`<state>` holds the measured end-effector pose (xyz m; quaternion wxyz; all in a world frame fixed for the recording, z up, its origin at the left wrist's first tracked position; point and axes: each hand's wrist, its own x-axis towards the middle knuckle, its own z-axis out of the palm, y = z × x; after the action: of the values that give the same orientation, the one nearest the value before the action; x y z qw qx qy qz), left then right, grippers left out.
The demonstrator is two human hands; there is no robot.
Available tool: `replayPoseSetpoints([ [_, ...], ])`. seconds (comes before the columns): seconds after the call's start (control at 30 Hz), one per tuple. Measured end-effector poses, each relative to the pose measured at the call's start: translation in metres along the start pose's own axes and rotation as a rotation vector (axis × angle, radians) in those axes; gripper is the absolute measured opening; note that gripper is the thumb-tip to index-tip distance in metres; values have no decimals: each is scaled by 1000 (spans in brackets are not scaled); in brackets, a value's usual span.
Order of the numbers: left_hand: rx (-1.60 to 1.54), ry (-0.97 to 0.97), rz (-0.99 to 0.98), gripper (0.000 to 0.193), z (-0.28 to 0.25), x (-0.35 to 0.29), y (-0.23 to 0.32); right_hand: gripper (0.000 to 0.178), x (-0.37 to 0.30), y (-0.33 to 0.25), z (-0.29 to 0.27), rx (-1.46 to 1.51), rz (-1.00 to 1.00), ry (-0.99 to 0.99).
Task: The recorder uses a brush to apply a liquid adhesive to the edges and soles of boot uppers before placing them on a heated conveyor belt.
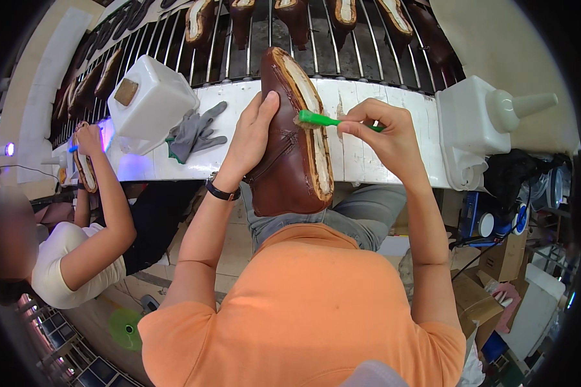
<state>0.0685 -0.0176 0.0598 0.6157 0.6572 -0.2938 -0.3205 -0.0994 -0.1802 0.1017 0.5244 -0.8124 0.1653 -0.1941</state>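
Note:
My left hand is closed on a dark brown leather boot, its thumb across the upper. The boot is held up in front of me, toe pointing away, with its unsoled bottom turned to the right. That underside shows a pale filling with a tan rim. Pinched between the fingers of my right hand is a small brush with a green handle. Its bristles touch the edge where the boot's upper meets the bottom. The boot hides some of my left fingers.
Behind the white ledge, a rack of metal bars carries several similar boots. A white plastic container and grey glove lie left; another white container stands right. At left, a co-worker's hand holds a shoe.

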Motion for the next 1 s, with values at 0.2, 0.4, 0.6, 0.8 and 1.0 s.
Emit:
replayPoseSetpoints([
  [0.2, 58, 21, 10, 50, -13, 10, -20, 12, -32, 11, -13, 184, 55, -423],
  [0.4, 761, 18, 130, 64, -25, 5, -51, 14, -58, 76, -34, 553, 271, -157],
  [0.6, 1100, -35, 234, 110, -2, -76, -59, 22, -108, 150, -34, 1201, 167, 206],
  [0.8, 1120, -14, 73, 115, 1, -64, -50, 17, -118, 191, -20, 1400, 173, 243],
  [1.0, 488, 319, -300, 56, -35, -48, -19, 23, -115, 205, -25, 1586, 61, 122],
])
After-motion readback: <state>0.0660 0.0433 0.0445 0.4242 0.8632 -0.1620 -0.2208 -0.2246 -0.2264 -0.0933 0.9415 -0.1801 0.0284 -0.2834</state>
